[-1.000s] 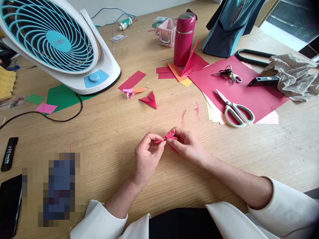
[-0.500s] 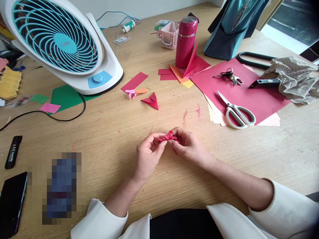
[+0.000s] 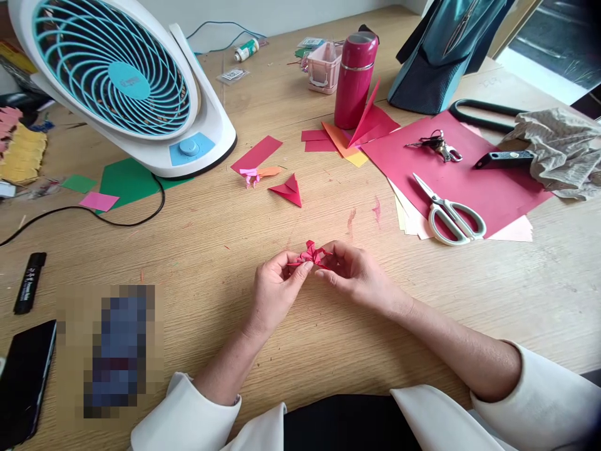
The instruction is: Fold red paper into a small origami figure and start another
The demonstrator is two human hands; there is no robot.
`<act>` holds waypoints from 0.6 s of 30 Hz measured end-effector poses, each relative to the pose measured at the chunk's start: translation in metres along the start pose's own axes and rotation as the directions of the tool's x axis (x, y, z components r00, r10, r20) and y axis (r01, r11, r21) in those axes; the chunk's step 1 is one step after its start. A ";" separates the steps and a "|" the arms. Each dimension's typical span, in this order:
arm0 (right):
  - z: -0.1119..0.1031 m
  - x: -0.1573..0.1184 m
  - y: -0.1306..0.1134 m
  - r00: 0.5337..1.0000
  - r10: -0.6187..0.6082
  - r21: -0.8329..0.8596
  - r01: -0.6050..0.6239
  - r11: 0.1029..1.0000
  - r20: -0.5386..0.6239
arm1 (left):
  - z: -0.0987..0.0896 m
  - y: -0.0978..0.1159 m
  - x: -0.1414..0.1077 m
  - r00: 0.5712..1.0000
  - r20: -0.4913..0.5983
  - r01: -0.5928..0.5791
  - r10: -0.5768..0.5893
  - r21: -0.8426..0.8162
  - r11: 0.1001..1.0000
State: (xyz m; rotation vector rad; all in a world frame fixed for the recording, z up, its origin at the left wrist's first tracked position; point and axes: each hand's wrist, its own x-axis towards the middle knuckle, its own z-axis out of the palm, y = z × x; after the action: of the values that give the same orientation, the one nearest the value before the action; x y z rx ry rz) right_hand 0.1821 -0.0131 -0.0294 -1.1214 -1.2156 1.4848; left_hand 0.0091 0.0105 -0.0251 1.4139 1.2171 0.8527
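Between both hands is a small red folded-paper figure with several thin points sticking out. My left hand pinches it from the left between thumb and forefinger. On the other side, the curled fingers of my right hand are at its right-hand points; the thumb lies a little apart below. Its lower part is partly hidden by the fingers. Beyond the hands lie a red folded paper triangle and a small pink and orange folded-paper piece.
White-handled scissors and keys rest on a large red sheet at right. A pink flask stands behind. A white fan occupies the back left. A marker and a phone lie at left.
The red folded-paper figure has turned, its lower point no longer hanging below the right hand. My right thumb has come away from its middle. The whole view has shifted slightly.
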 end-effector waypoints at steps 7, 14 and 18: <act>0.000 0.001 0.002 0.999 -0.013 -0.053 0.011 0.999 -0.030 | 0.002 -0.002 -0.002 0.999 0.040 0.030 -0.029 -0.036 0.999; 0.002 -0.004 -0.004 0.997 -0.054 -0.320 0.034 0.947 -0.053 | 0.006 -0.005 -0.005 0.999 0.035 -0.021 0.019 0.071 0.997; 0.002 -0.005 -0.004 0.996 -0.075 -0.354 0.052 0.934 -0.050 | 0.007 -0.006 -0.005 0.999 0.041 -0.021 0.019 0.046 0.999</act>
State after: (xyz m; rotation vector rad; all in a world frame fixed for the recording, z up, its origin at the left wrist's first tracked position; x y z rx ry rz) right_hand 0.1814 -0.0174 -0.0245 -1.3389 -1.4989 1.2004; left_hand 0.0128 0.0034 -0.0316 1.4767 1.2004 0.8101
